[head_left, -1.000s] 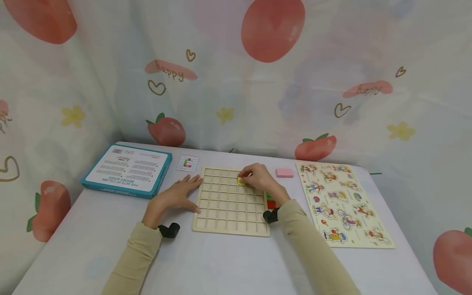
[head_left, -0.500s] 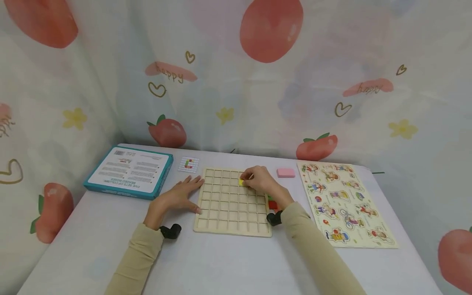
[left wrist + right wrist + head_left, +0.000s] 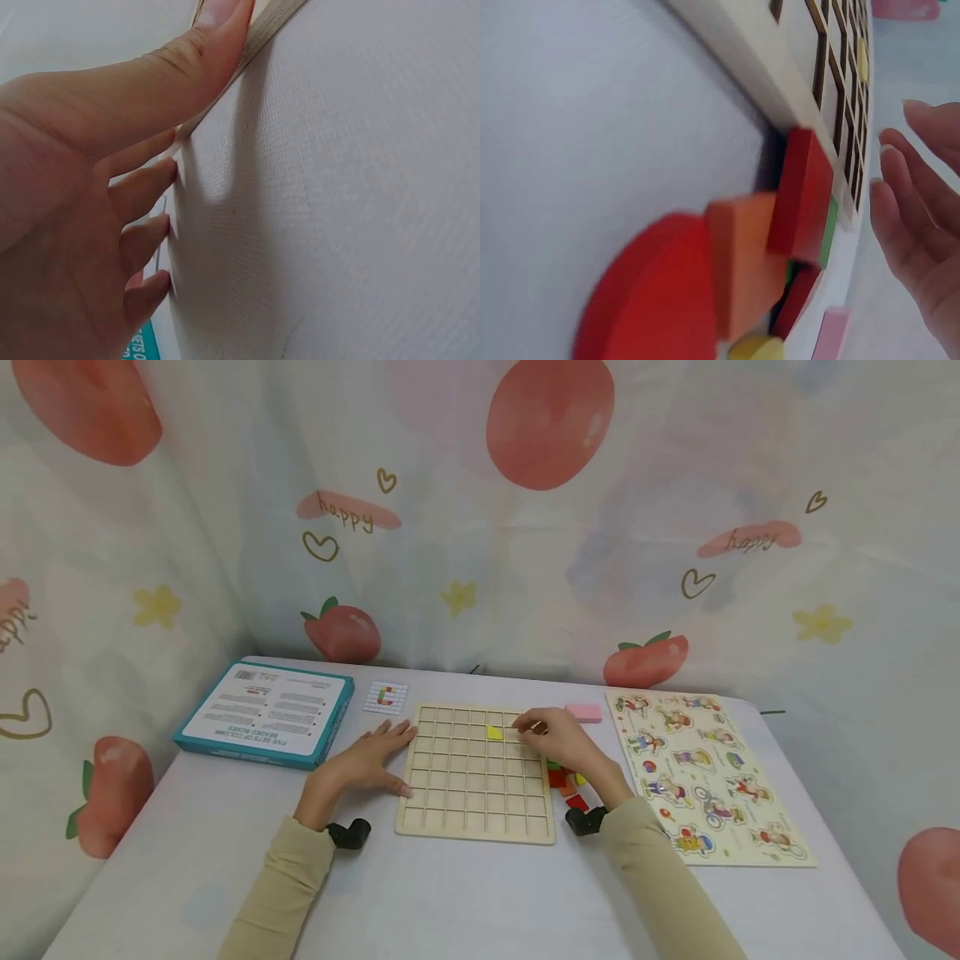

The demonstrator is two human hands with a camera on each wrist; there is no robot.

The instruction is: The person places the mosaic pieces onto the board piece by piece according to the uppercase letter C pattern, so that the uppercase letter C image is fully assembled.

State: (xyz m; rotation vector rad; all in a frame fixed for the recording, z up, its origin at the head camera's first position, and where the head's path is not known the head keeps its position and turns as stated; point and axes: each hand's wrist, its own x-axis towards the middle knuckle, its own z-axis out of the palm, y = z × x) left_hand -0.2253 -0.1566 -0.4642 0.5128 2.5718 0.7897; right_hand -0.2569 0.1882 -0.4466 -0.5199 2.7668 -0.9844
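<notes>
A wooden grid board [image 3: 476,793] lies in the middle of the table, with one yellow tile [image 3: 495,732] sitting in a cell of its upper part. My left hand [image 3: 363,758] rests at the board's left side, fingers spread; its thumb [image 3: 202,52] touches the edge in the left wrist view. Over the board's upper right hovers my right hand [image 3: 558,739], fingers loosely bent and nothing between them. Beside the board's right edge is a small pile of coloured pieces, among them a red block [image 3: 802,199], an orange piece [image 3: 742,255] and a red rounded piece [image 3: 660,292].
A teal-edged box [image 3: 262,714] lies at the left, next to a small pattern card [image 3: 386,697] behind the board. A pink block [image 3: 583,713] is behind my right hand. Farther right lies a picture puzzle board [image 3: 705,777]. A printed curtain [image 3: 480,527] hangs behind the table.
My right hand has let go of the yellow tile, which stays in its cell, and has moved right. More of the coloured pile shows now. The left hand keeps its place.
</notes>
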